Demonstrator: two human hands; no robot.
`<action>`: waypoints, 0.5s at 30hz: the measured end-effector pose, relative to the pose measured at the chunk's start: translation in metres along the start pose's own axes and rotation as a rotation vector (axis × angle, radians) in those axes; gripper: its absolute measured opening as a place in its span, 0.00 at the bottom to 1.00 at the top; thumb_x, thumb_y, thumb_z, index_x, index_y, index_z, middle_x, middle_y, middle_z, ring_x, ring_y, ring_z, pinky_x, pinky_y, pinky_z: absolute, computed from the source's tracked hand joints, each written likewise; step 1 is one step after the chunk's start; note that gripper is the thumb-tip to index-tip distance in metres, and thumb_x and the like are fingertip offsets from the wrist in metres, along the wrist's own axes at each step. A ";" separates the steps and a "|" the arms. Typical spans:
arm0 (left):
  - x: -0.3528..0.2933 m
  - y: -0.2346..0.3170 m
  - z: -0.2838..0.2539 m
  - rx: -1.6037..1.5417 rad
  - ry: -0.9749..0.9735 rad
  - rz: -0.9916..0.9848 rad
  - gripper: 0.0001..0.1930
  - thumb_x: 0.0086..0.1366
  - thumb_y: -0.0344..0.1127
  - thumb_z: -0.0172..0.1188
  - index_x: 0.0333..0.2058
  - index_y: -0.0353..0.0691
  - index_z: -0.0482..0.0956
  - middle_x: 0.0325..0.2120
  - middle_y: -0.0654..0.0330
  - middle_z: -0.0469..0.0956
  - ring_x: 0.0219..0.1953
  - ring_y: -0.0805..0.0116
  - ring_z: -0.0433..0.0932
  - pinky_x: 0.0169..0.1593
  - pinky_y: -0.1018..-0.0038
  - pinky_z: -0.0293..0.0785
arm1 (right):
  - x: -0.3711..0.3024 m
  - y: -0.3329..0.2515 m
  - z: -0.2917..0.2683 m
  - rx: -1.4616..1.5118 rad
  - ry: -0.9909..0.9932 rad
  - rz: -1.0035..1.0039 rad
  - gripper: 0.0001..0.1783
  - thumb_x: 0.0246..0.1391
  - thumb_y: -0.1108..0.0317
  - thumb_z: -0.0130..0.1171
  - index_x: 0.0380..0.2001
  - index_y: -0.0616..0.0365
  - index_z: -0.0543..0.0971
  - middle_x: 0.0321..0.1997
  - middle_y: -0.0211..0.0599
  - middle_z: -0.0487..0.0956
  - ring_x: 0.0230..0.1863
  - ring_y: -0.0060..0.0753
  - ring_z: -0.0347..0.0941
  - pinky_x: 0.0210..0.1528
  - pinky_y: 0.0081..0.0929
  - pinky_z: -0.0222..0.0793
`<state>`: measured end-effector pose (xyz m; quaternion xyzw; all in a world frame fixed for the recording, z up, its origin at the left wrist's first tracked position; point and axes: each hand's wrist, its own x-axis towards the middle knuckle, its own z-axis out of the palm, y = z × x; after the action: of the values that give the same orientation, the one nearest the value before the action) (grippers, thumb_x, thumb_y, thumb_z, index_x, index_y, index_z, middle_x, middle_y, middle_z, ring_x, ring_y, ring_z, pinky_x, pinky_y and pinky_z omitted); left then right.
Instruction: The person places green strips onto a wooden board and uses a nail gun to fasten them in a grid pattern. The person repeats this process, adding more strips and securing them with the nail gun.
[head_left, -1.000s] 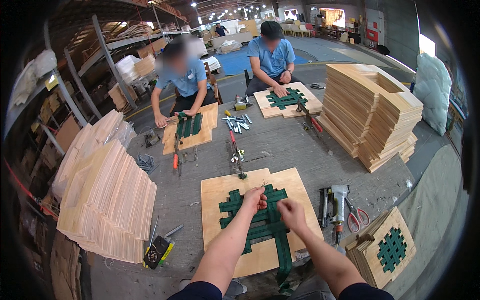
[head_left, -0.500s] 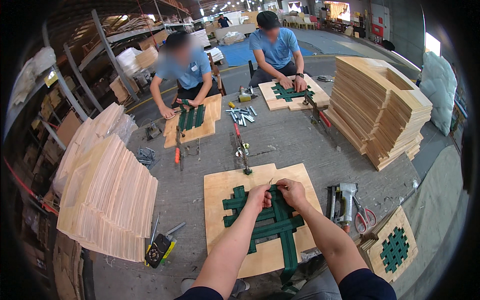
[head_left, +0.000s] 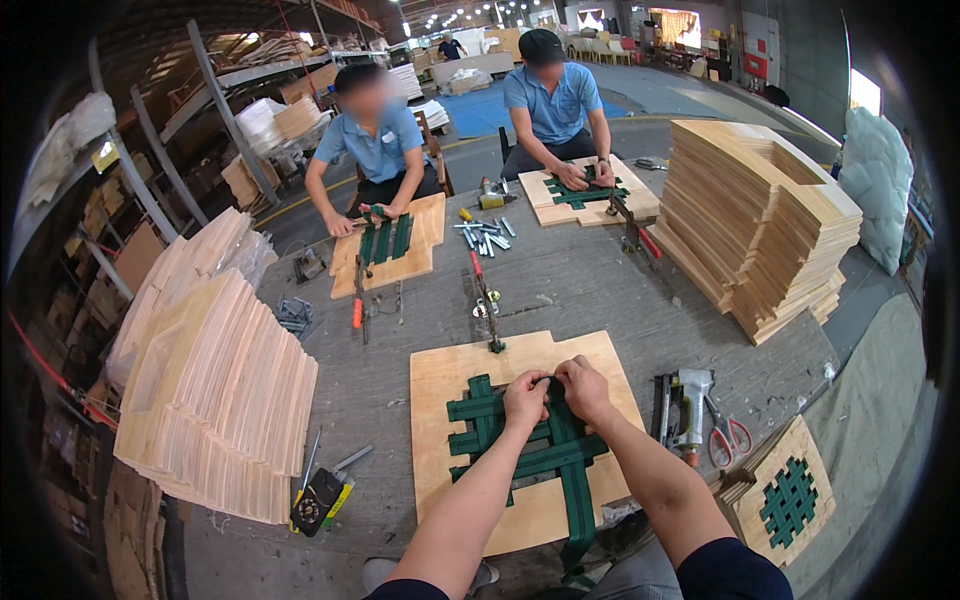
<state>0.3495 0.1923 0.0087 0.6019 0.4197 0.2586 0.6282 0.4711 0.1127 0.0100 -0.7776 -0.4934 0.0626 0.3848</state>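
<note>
A plywood seat board (head_left: 440, 385) lies in front of me with dark green webbing straps (head_left: 500, 440) woven across its opening. My left hand (head_left: 524, 397) and my right hand (head_left: 584, 386) sit side by side at the far end of one lengthwise strap, both pinching it near the board's top edge. A long tail of that strap (head_left: 578, 520) hangs off the near edge toward me. A bar clamp (head_left: 487, 300) grips the board's far edge.
A staple gun (head_left: 686, 405) and red-handled scissors (head_left: 728, 438) lie right of the board, beside a finished webbed panel (head_left: 790, 500). Tall stacks of cut plywood stand left (head_left: 215, 400) and right (head_left: 765, 240). Two people in blue shirts work on similar boards across the table.
My hands moved together up to the far end of the lengthwise strap. The view shifted slightly downward and closer.
</note>
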 end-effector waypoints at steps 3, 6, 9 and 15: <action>0.003 0.004 0.009 0.053 0.038 -0.019 0.10 0.70 0.32 0.61 0.46 0.37 0.83 0.21 0.62 0.76 0.12 0.73 0.71 0.13 0.73 0.66 | 0.012 0.011 -0.007 0.041 0.099 -0.028 0.08 0.63 0.68 0.59 0.42 0.52 0.85 0.43 0.43 0.81 0.44 0.52 0.80 0.45 0.44 0.77; 0.008 0.010 0.015 0.140 0.028 -0.082 0.10 0.69 0.34 0.62 0.45 0.37 0.84 0.20 0.62 0.77 0.11 0.73 0.70 0.13 0.72 0.66 | 0.028 0.020 -0.016 0.120 0.026 0.039 0.09 0.62 0.67 0.61 0.42 0.54 0.86 0.43 0.48 0.81 0.44 0.53 0.80 0.47 0.43 0.76; 0.018 0.011 0.012 0.220 0.032 -0.090 0.10 0.69 0.35 0.62 0.43 0.37 0.84 0.21 0.62 0.78 0.11 0.73 0.68 0.13 0.71 0.63 | 0.039 0.022 -0.018 0.116 -0.173 -0.055 0.09 0.58 0.65 0.65 0.38 0.56 0.88 0.41 0.48 0.81 0.44 0.51 0.80 0.48 0.42 0.76; 0.031 0.004 0.004 0.093 0.048 -0.129 0.10 0.69 0.36 0.61 0.45 0.40 0.84 0.22 0.62 0.79 0.13 0.72 0.70 0.16 0.71 0.62 | 0.049 0.018 -0.011 -0.055 -0.256 -0.037 0.11 0.55 0.61 0.67 0.37 0.55 0.87 0.39 0.45 0.81 0.43 0.50 0.80 0.48 0.42 0.76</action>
<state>0.3699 0.2166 0.0055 0.5958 0.4841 0.2124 0.6046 0.5140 0.1429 0.0195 -0.7642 -0.5544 0.1407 0.2980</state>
